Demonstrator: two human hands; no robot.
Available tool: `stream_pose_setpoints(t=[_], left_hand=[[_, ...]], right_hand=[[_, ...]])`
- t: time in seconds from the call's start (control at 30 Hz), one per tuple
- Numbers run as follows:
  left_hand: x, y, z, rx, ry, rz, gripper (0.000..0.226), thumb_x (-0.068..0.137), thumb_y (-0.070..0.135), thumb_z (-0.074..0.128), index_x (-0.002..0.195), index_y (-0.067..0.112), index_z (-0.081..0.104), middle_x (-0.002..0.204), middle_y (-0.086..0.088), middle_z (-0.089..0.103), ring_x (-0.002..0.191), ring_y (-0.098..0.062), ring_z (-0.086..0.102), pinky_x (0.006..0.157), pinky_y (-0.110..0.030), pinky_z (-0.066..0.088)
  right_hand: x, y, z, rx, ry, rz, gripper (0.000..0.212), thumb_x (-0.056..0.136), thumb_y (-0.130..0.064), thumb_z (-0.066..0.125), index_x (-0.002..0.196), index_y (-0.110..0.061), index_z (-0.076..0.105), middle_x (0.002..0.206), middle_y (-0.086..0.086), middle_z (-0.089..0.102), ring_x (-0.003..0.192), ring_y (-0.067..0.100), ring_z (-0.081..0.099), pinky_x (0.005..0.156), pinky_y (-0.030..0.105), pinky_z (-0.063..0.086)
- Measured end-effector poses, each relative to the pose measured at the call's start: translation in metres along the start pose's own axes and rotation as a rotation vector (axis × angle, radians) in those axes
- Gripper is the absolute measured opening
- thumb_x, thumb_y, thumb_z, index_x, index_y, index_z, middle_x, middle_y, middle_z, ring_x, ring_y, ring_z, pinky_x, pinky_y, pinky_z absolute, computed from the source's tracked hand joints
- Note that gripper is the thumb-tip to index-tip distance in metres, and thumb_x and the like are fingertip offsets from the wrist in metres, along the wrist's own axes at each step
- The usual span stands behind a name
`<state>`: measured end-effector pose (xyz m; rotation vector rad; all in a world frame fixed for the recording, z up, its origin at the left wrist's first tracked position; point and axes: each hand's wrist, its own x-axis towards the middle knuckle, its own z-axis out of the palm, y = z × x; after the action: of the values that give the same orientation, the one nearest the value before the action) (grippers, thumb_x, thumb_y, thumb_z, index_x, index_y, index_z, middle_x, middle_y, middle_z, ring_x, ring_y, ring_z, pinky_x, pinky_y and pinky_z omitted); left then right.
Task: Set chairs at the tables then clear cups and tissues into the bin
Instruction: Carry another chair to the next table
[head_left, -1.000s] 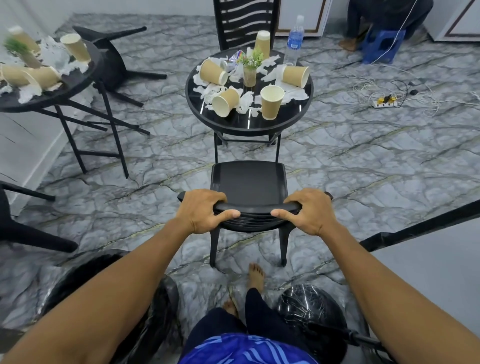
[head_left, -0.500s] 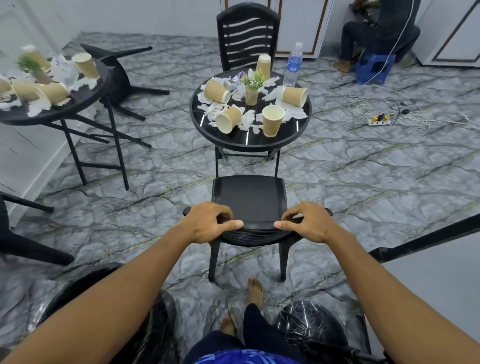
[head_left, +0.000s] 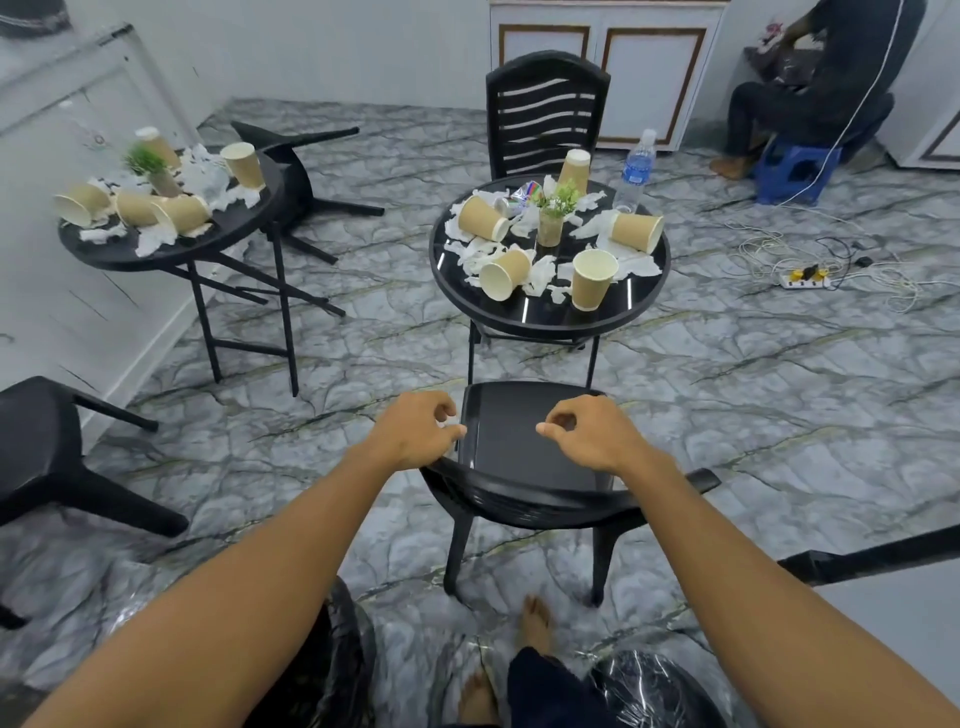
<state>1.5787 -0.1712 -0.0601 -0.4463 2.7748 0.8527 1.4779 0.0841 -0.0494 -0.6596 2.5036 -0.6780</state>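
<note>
Marbled floor (head_left: 779, 415) bears a toppled chair (head_left: 298, 182) left, littered table (head_left: 545, 318) ahead.

Bright, even indoor light w/ a cool grey-blue cast, seemingly from overhead; shadows under the chair (head_left: 519, 415) are faint & soft. Thin white strips of glare sit on the round glass table (head_left: 550, 319), and speckled shine shows on the black bin liner (head_left: 654, 686) at bottom right. Centre is sharp, but the left table (head_left: 223, 236) & its cups (head_left: 179, 212) are smeared by blur, & the wide-angle lens bends wall lines at the left edge.
</note>
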Motion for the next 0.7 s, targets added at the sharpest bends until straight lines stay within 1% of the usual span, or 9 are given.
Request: stream_pose_setpoints(t=[0.17, 0.27, 0.4, 0.47, 0.6, 0.7], left_hand=[[0.034, 0.016, -0.014, 0.083, -0.041, 0.018, 0.039, 0.088, 0.046, 0.068, 0.118, 0.021, 0.063, 0.122, 0.001, 0.064, 0.109, -0.018, 0.059, 0.095, -0.039, 0.051], [0.061, 0.02, -0.022, 0.127, -0.055, 0.006, 0.043, 0.086, 0.045, 0.069, 0.122, 0.022, 0.062, 0.127, -0.001, 0.062, 0.115, -0.021, 0.058, 0.098, -0.041, 0.05], [0.096, 0.009, -0.034, 0.152, -0.074, -0.041, 0.044, 0.088, 0.043, 0.069, 0.125, 0.021, 0.061, 0.132, -0.002, 0.06, 0.119, -0.022, 0.057, 0.1, -0.041, 0.05], [0.11, 0.001, -0.039, 0.147, -0.077, -0.069, 0.044, 0.087, 0.043, 0.07, 0.125, 0.021, 0.061, 0.134, -0.002, 0.059, 0.12, -0.023, 0.057, 0.1, -0.042, 0.05], [0.139, -0.012, -0.052, 0.162, -0.098, -0.07, 0.044, 0.087, 0.044, 0.069, 0.124, 0.022, 0.06, 0.133, -0.002, 0.059, 0.119, -0.023, 0.057, 0.099, -0.042, 0.05], [0.167, -0.022, -0.064, 0.192, -0.114, -0.044, 0.045, 0.087, 0.044, 0.068, 0.125, 0.021, 0.06, 0.134, -0.003, 0.059, 0.118, -0.023, 0.058, 0.098, -0.043, 0.05]], right_hand=[[0.034, -0.016, -0.004, -0.053, -0.041, 0.01, 0.028, 0.089, -0.046, 0.065, 0.105, -0.024, 0.07, 0.102, -0.006, 0.07, 0.095, 0.014, 0.064, 0.088, 0.037, 0.054], [0.068, -0.018, -0.009, -0.092, -0.053, 0.002, 0.03, 0.088, -0.045, 0.067, 0.106, -0.021, 0.07, 0.104, -0.004, 0.07, 0.094, 0.016, 0.064, 0.085, 0.036, 0.053], [0.111, -0.021, -0.01, -0.139, -0.057, -0.008, 0.031, 0.086, -0.045, 0.068, 0.106, -0.021, 0.071, 0.107, 0.0, 0.069, 0.097, 0.021, 0.062, 0.086, 0.037, 0.053], [0.128, -0.024, -0.009, -0.15, -0.082, -0.02, 0.031, 0.086, -0.044, 0.068, 0.105, -0.02, 0.07, 0.107, 0.001, 0.068, 0.096, 0.021, 0.062, 0.085, 0.037, 0.053], [0.164, -0.038, -0.01, -0.146, -0.109, -0.016, 0.029, 0.088, -0.042, 0.067, 0.103, -0.018, 0.07, 0.107, 0.002, 0.069, 0.096, 0.023, 0.062, 0.083, 0.037, 0.052], [0.191, -0.051, -0.009, -0.127, -0.107, -0.009, 0.031, 0.087, -0.045, 0.065, 0.107, -0.021, 0.069, 0.112, 0.003, 0.067, 0.102, 0.023, 0.06, 0.084, 0.037, 0.052]])
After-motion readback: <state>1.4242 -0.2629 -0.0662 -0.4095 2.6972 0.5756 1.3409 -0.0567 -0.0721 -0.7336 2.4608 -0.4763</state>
